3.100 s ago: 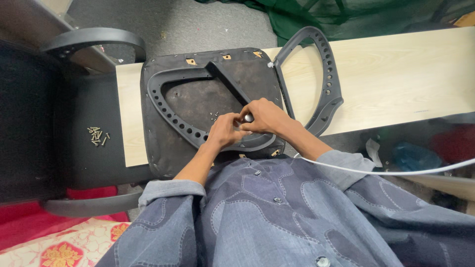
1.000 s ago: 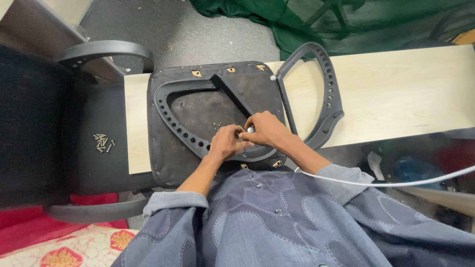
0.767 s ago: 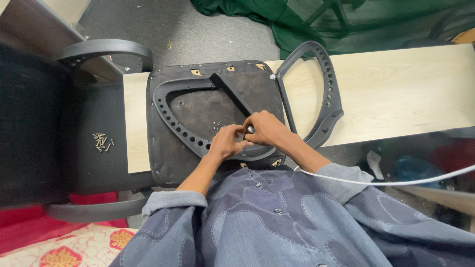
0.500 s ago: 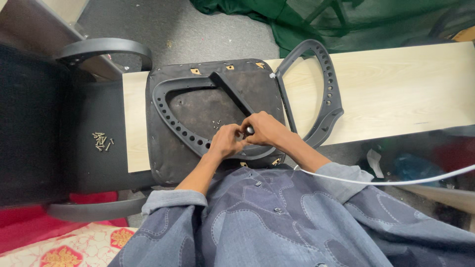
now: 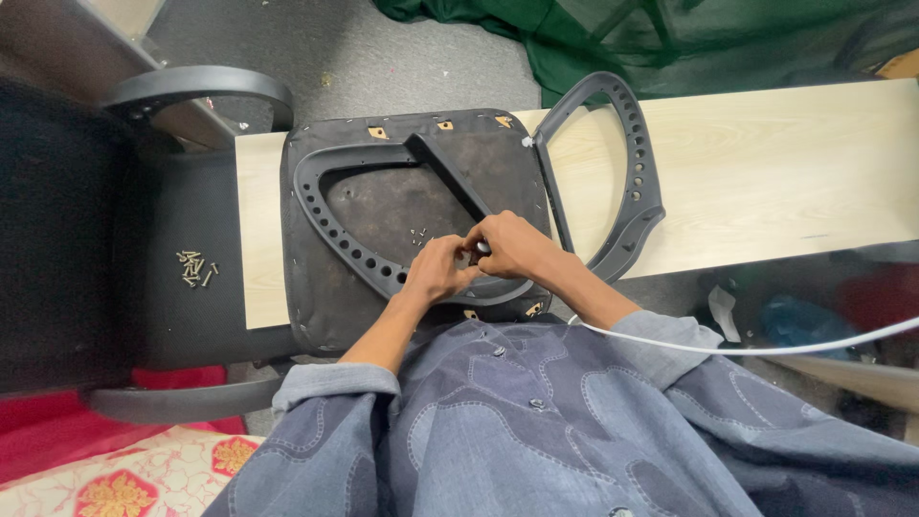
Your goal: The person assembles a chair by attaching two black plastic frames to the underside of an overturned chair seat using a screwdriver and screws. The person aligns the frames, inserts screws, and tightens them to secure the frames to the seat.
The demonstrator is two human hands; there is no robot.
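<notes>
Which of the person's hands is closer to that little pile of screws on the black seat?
The left hand. It rests on the upturned chair base, on the side towards the screws. The right hand sits just beyond it, further from them.

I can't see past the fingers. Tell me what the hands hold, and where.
Both the left hand and right hand pinch a small dark part against the grey armrest frame; exact hold hidden.

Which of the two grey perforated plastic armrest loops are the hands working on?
The grey perforated plastic armrest loop lying on the upturned black seat base; both hands touch it. The other loop rests untouched on the wooden board.
</notes>
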